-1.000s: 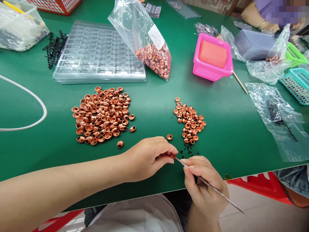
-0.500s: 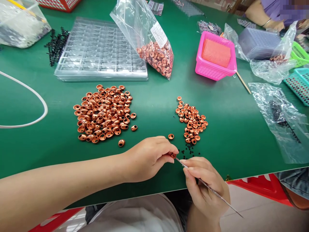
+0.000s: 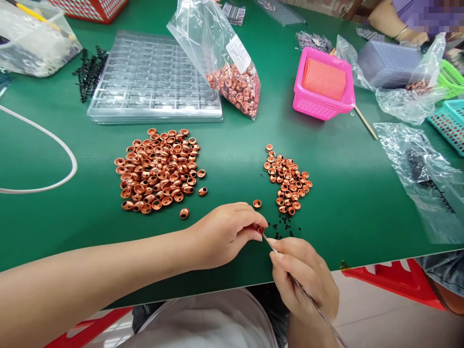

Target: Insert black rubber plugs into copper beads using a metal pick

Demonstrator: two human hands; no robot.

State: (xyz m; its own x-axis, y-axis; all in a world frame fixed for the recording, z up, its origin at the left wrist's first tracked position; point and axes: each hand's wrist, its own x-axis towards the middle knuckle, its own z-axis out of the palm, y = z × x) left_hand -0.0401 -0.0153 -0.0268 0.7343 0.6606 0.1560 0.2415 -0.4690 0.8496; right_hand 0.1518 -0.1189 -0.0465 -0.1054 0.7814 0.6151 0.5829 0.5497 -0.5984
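Observation:
My left hand [image 3: 221, 234] pinches a small copper bead [image 3: 259, 229] at its fingertips, just above the green table [image 3: 348, 193]. My right hand [image 3: 302, 278] grips a thin metal pick [image 3: 308, 299] whose tip [image 3: 266, 240] touches that bead. A large pile of copper beads [image 3: 157, 170] lies to the left. A smaller pile of beads [image 3: 288, 180] lies just beyond my fingers, with one loose bead [image 3: 257, 203] and several tiny black bits [image 3: 284, 224] close by.
A clear compartment tray [image 3: 152, 79] and a plastic bag of copper beads [image 3: 226, 67] sit at the back. A pink basket [image 3: 322, 87], clear bags [image 3: 427, 179] and mesh baskets [image 3: 447, 121] stand right. Another person's arm [image 3: 387, 21] rests at the far right. White tubing [image 3: 43, 145] curves left.
My right hand has shifted slightly left and closer to the left hand, and the pick now stands steeper. The left hand keeps its pinch on the bead.

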